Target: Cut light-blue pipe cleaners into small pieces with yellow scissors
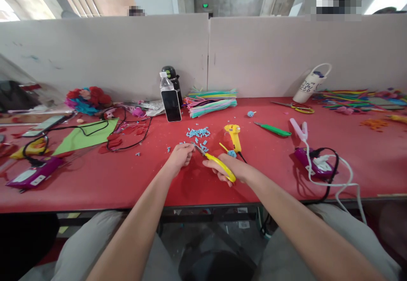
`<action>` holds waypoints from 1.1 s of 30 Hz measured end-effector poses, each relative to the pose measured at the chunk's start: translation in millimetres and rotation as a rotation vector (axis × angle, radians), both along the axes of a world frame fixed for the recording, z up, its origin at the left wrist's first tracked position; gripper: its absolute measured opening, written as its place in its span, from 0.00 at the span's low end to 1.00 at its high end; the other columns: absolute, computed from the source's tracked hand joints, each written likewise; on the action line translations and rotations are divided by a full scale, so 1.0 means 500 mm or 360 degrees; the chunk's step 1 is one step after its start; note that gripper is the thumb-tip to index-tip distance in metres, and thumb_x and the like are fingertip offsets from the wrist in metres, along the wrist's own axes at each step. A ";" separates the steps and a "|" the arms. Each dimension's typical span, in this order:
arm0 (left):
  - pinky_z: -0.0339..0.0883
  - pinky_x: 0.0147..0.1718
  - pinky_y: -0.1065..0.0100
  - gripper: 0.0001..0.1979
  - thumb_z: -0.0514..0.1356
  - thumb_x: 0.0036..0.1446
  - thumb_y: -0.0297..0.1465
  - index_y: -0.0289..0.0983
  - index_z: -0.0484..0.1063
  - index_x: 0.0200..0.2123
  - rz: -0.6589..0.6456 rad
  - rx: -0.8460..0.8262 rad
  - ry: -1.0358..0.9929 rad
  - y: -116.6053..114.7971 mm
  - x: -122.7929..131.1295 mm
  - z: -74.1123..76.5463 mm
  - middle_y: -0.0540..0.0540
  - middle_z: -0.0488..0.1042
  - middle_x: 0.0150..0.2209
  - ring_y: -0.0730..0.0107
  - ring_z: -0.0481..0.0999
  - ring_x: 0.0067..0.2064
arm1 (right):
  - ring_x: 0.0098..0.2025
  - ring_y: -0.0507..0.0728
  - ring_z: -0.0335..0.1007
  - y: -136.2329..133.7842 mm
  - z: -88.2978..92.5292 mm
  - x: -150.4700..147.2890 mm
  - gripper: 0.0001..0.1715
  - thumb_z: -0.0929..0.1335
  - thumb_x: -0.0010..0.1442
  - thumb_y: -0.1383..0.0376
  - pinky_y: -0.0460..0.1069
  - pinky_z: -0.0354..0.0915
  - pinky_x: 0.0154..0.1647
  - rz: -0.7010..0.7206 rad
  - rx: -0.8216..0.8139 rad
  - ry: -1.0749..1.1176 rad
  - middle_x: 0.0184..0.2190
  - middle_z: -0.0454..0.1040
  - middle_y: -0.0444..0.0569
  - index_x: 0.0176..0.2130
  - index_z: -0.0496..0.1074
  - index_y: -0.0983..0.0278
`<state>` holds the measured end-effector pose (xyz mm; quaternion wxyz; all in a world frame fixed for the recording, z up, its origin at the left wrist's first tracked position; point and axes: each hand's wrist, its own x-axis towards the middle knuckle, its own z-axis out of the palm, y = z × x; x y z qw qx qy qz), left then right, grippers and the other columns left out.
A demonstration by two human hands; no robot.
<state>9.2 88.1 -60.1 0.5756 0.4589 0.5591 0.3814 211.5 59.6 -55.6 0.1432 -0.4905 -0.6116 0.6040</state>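
Your two hands are apart above the red tabletop (104, 175), both forearms reaching forward and angling inward. Your left hand (181, 155) is curled, with thumb and fingertips drawn together just beside the metal tip of the yellow-handled hand tool (222, 166); whether they pinch anything is too small to tell. Your right hand (231, 161) is wrapped around that tool's handle, pointing it forward and to the left. The loose pile of short, light-blue pieces (197, 132) lies just beyond your left fingertips, and the yellow glue gun (234, 136) stands beyond your right hand.
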 end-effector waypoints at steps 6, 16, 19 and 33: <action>0.40 0.18 0.74 0.14 0.59 0.56 0.39 0.36 0.65 0.25 -0.0175 0.0125 0.0047 -0.049 0.028 0.009 0.58 0.51 0.16 0.81 0.47 0.17 | 0.11 0.48 0.60 -0.011 0.006 0.011 0.27 0.68 0.57 0.46 0.43 0.55 0.12 -0.0199 0.0188 0.0163 0.09 0.63 0.39 0.21 0.61 0.61; 0.45 0.18 0.72 0.15 0.54 0.60 0.40 0.34 0.69 0.31 -0.0739 0.0078 -0.0107 -0.133 0.063 0.031 0.56 0.55 0.19 0.79 0.49 0.19 | 0.15 0.50 0.64 -0.035 0.021 0.004 0.21 0.72 0.53 0.54 0.45 0.61 0.18 -0.0214 0.0409 0.0475 0.13 0.66 0.37 0.25 0.58 0.59; 0.48 0.18 0.73 0.15 0.53 0.61 0.40 0.33 0.69 0.33 -0.0794 0.0039 -0.0125 -0.129 0.058 0.032 0.56 0.56 0.20 0.79 0.51 0.19 | 0.16 0.51 0.65 -0.033 0.016 0.010 0.20 0.71 0.53 0.54 0.45 0.62 0.19 -0.0191 0.0402 0.0545 0.14 0.66 0.37 0.27 0.58 0.59; 0.42 0.18 0.72 0.15 0.55 0.62 0.41 0.34 0.67 0.31 -0.0875 -0.0177 -0.0134 -0.130 0.045 0.045 0.58 0.52 0.17 0.80 0.47 0.19 | 0.17 0.49 0.64 -0.039 0.031 0.018 0.11 0.68 0.52 0.65 0.44 0.60 0.19 -0.0050 0.0313 0.0491 0.16 0.68 0.37 0.27 0.59 0.60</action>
